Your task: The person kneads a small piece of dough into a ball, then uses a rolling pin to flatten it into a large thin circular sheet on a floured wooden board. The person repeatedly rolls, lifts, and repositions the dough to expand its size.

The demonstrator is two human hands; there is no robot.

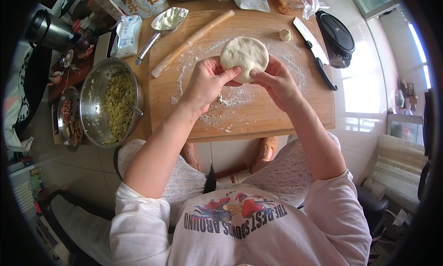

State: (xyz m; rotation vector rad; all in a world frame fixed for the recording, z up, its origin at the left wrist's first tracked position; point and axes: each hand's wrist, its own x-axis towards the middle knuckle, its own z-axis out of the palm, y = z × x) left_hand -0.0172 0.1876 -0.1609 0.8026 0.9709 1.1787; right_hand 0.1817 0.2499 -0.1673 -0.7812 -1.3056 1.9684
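A round, flattened disc of dough (244, 56) is held up above the floured wooden board (277, 119). My left hand (211, 81) grips its lower left edge, thumb on top. On the lower right edge, my right hand (277, 79) pinches it the same way. The undersides of the fingers are partly hidden by the dough. Left of the hands, a wooden rolling pin (193, 42) lies slantwise on the board. A small lump of dough (286, 35) sits at the board's upper right. Loose flour (237, 97) is scattered beneath the hands.
A knife (315, 51) lies along the board's right edge, beside a black lidded container (335, 37). At left stand a steel bowl (92, 117) of chopped green filling and a metal dish (70, 145) of nuts. A metal scoop (150, 46) of flour and a wipes pack (127, 36) lie upper left.
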